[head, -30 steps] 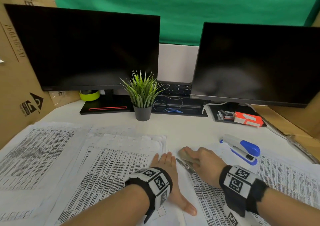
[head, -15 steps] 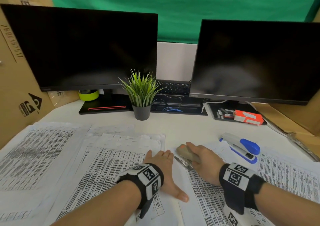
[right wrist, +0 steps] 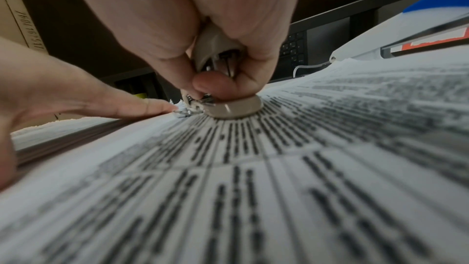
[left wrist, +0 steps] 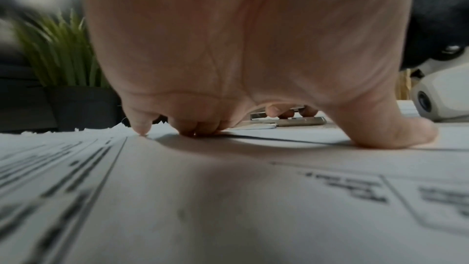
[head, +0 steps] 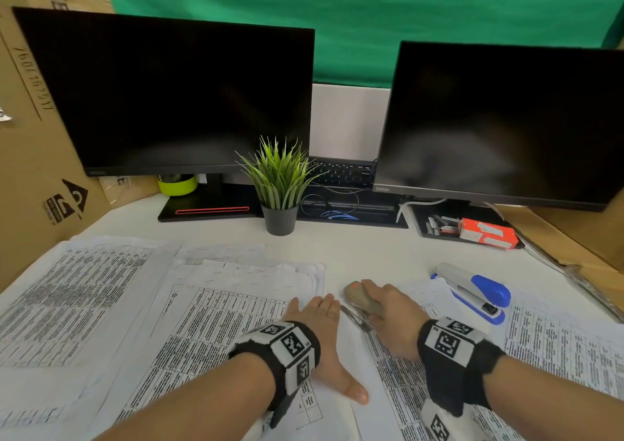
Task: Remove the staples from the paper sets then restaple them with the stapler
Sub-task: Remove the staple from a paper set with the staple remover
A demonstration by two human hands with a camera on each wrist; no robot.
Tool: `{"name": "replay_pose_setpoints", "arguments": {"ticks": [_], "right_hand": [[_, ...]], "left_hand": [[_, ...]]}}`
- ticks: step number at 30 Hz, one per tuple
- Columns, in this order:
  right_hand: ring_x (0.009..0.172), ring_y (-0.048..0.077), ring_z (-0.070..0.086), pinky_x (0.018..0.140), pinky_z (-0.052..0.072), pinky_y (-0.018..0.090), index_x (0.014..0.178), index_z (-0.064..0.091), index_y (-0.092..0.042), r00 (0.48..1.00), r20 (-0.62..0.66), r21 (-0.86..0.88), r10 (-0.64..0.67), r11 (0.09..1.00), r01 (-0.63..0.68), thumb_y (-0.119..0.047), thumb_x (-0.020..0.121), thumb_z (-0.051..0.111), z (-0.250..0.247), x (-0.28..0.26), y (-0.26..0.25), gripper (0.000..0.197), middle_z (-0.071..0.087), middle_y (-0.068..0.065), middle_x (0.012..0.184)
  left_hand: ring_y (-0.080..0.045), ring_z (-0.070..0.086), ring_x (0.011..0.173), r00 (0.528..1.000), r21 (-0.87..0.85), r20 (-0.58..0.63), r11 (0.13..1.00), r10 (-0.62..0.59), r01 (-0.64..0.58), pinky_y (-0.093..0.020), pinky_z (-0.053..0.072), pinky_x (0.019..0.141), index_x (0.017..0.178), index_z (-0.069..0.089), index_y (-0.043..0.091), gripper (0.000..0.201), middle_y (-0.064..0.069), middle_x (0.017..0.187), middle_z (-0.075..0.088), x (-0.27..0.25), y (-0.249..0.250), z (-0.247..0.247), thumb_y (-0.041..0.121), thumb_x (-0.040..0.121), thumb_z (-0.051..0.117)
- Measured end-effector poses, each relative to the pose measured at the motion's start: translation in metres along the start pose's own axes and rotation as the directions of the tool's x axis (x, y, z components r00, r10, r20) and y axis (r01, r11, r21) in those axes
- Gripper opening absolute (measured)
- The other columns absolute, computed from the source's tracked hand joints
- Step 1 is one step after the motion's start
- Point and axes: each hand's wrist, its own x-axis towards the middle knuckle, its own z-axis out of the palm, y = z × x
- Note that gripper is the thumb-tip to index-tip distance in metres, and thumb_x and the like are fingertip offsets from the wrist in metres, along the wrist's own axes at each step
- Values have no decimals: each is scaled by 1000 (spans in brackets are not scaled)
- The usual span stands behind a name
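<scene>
Printed paper sets cover the desk front. My left hand lies flat on one set with straight fingers, pressing it down next to its top right corner; the palm fills the left wrist view. My right hand grips a beige staple remover, whose metal jaws sit at the top left corner of the right paper set. In the right wrist view the staple remover is pinched between thumb and fingers on the paper. A blue and white stapler lies just right of my right hand.
A potted plant stands behind the papers, mid desk. Two dark monitors stand at the back with a keyboard between them. An orange staple box sits at the back right. Cardboard lines both sides.
Almost nothing differs. My left hand has shifted slightly on the paper, and my right hand keeps the staple remover at the same corner.
</scene>
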Motion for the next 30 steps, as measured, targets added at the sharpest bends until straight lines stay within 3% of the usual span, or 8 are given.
{"name": "replay_pose_setpoints", "arguments": {"ticks": [3,8,16,24,30], "right_hand": [[91,20,56,82,48,27,122,41,-25,999,-20,21,-48,999,49,-4,89,44,-1,-5,2,39,50,5,102],[89,17,54,78,43,20,127,42,-24,997,-50,67,-51,996,54,-5,90,45,0,-7,3,42,47,1,100],[99,24,56,87,47,31,133,37,-22,999,-10,5,39,999,-39,-7,92,42,-1,-5,-9,44,45,6,109],[87,23,48,78,43,27,126,38,-18,995,18,1,103,995,-103,-2,89,42,2,1,-24,41,36,4,102],[111,29,53,82,42,29,132,35,-15,986,25,-23,166,986,-166,-3,87,49,-2,36,-32,49,43,13,126]], "left_hand": [[-16,-18,148,1000,-15,11,1000,-6,7,-48,-12,118,152,-20,17,142,2,160,-22,3,-2,2,87,58,61],[-17,-17,148,1000,-40,-6,999,-8,7,-49,-12,118,152,-18,15,145,1,161,-19,4,-2,1,86,55,64],[-18,-11,149,1000,-42,-30,999,4,-6,-48,-12,119,153,-11,10,144,-3,162,-13,3,-1,0,84,56,66],[-18,-8,150,999,-5,-36,1000,19,-19,-48,-11,119,153,-9,7,142,-6,163,-10,1,-1,1,85,58,63],[-20,-6,150,997,-19,-57,999,48,-50,-50,-9,119,154,-8,11,140,-6,163,-8,0,10,-2,84,58,64]]}}
